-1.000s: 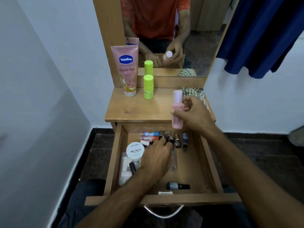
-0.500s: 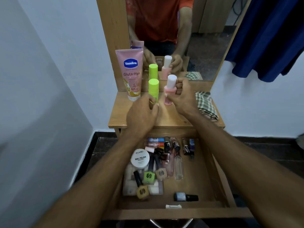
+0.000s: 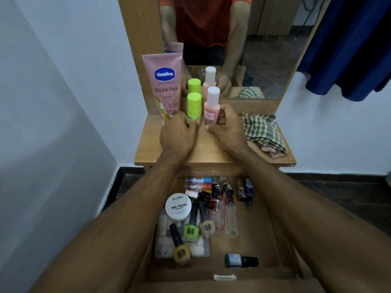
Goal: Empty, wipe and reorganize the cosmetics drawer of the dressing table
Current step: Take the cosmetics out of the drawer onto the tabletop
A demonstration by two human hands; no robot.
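Note:
The drawer of the dressing table stands pulled out below me with several cosmetics in it: a white nail polish remover jar, nail polish bottles, a clear vial and a small blue bottle. On the tabletop stand a pink Vaseline tube, a green bottle and a pink bottle with a white cap. My right hand grips the pink bottle upright on the tabletop. The fingers of my left hand curl around the green bottle's base.
A checked cloth lies crumpled on the right of the tabletop. The mirror rises behind the bottles. A white wall runs close on the left. Dark blue fabric hangs at the upper right. The floor is dark tile.
My right hand carried the pink bottle from above the drawer to the tabletop and stood it beside the green bottle. My left hand left the drawer and moved up to the green bottle.

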